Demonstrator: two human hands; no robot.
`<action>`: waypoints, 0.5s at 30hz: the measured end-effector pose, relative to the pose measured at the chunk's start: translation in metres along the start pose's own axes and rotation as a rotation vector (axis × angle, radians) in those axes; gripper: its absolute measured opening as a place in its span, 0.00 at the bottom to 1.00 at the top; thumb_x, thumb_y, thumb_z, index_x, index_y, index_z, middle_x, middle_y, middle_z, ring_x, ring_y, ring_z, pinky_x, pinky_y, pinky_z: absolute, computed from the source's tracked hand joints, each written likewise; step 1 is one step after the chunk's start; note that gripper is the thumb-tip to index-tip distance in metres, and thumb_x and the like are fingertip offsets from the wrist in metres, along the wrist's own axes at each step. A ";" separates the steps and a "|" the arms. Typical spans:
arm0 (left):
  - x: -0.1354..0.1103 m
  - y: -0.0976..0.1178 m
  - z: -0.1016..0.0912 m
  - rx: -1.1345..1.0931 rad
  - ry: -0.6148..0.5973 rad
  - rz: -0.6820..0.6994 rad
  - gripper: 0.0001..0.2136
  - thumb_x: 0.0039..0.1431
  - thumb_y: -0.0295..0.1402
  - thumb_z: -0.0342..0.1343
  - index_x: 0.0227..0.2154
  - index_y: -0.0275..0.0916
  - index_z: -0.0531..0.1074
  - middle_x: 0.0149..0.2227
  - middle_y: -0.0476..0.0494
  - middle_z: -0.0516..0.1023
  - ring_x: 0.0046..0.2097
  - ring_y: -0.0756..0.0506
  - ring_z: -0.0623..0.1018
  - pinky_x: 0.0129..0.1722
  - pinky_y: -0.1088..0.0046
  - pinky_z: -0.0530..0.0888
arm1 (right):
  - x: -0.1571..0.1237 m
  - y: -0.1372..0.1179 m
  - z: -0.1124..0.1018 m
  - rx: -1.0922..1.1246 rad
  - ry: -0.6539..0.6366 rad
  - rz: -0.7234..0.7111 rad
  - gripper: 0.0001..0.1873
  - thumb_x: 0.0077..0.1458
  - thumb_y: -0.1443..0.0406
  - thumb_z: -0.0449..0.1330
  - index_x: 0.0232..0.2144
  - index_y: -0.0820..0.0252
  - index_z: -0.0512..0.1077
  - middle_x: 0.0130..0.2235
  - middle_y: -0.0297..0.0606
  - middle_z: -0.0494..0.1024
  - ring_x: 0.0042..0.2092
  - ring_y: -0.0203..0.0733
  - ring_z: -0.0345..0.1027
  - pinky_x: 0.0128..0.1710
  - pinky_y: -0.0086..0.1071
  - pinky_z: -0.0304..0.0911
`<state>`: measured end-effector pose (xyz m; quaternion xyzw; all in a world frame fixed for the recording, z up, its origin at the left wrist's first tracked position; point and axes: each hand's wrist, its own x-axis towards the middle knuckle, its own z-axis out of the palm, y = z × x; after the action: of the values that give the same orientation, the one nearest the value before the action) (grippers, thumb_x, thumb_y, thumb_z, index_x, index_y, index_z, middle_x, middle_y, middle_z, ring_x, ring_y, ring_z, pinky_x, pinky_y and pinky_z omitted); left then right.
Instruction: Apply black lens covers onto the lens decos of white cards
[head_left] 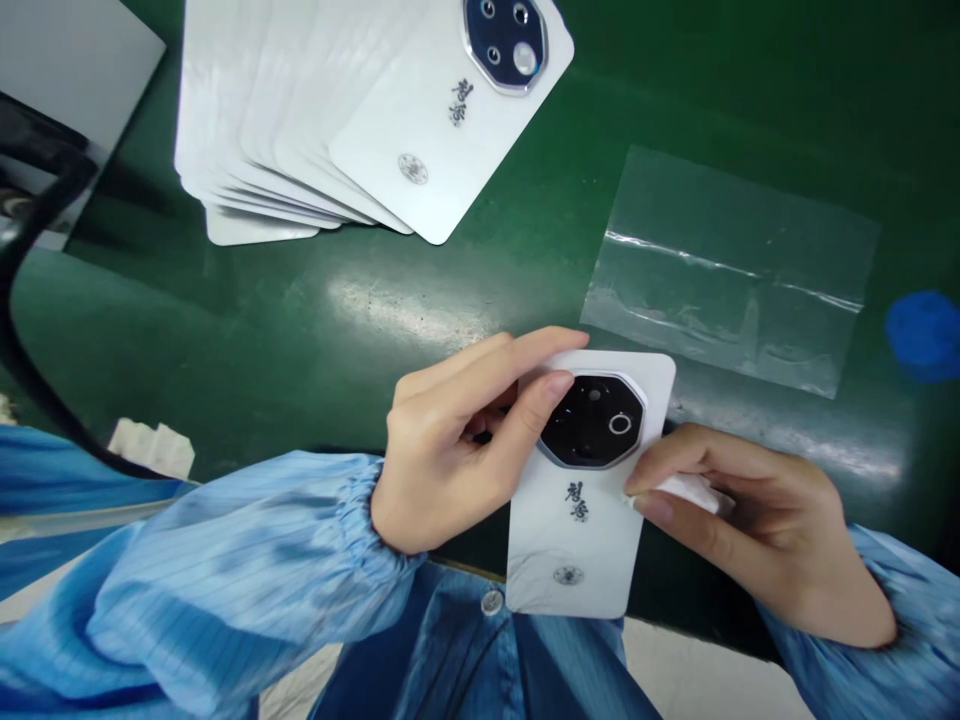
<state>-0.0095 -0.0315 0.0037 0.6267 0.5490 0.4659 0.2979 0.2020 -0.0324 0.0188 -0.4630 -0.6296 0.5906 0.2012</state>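
My left hand (450, 440) grips the upper part of a white phone back cover (577, 540), with fingers and thumb at its black octagonal camera module (592, 421). My right hand (742, 510) pinches a folded white wipe (690, 492), pressing it against the cover's right edge beside the module. The cover is held upright over the near edge of the table. Beyond my hands lies a fanned stack of matching white covers (300, 120), the top one showing a dark blue camera module (506, 42). The cover's back face is hidden.
The hands work over a green table mat (450, 290). A clear plastic sheet (727, 270) lies to the right, with a blue object (924, 336) past it. A black cable (37, 250) curves along the left, below a grey panel (67, 60). My blue striped sleeves fill the bottom.
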 end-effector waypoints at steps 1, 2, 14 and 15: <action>0.000 0.000 0.000 -0.004 0.002 0.005 0.08 0.60 0.27 0.57 0.40 0.41 0.77 0.28 0.51 0.77 0.19 0.57 0.63 0.14 0.78 0.63 | 0.000 0.000 0.000 0.003 -0.001 0.001 0.03 0.55 0.63 0.63 0.33 0.47 0.73 0.29 0.26 0.76 0.25 0.33 0.67 0.20 0.24 0.61; 0.000 0.000 0.000 -0.004 0.005 0.012 0.08 0.60 0.27 0.57 0.40 0.41 0.77 0.29 0.50 0.77 0.19 0.57 0.63 0.14 0.79 0.63 | 0.001 0.000 0.000 0.005 0.000 -0.002 0.03 0.55 0.64 0.63 0.33 0.47 0.73 0.29 0.26 0.77 0.25 0.33 0.67 0.20 0.24 0.61; -0.004 -0.001 -0.010 0.042 -0.126 -0.064 0.11 0.58 0.30 0.59 0.44 0.46 0.77 0.35 0.51 0.81 0.21 0.54 0.75 0.22 0.81 0.75 | 0.003 -0.006 0.009 0.184 0.193 -0.004 0.02 0.54 0.65 0.63 0.30 0.57 0.74 0.31 0.33 0.78 0.32 0.36 0.71 0.32 0.27 0.66; -0.005 0.000 -0.010 0.031 -0.178 -0.079 0.12 0.58 0.32 0.59 0.44 0.47 0.76 0.35 0.52 0.81 0.21 0.52 0.76 0.23 0.80 0.77 | 0.002 -0.007 0.008 0.213 0.224 -0.012 0.03 0.54 0.65 0.63 0.30 0.58 0.75 0.32 0.34 0.78 0.33 0.37 0.72 0.33 0.28 0.66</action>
<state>-0.0186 -0.0372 0.0062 0.6482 0.5517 0.3876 0.3538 0.1920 -0.0346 0.0230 -0.4981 -0.5398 0.5976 0.3215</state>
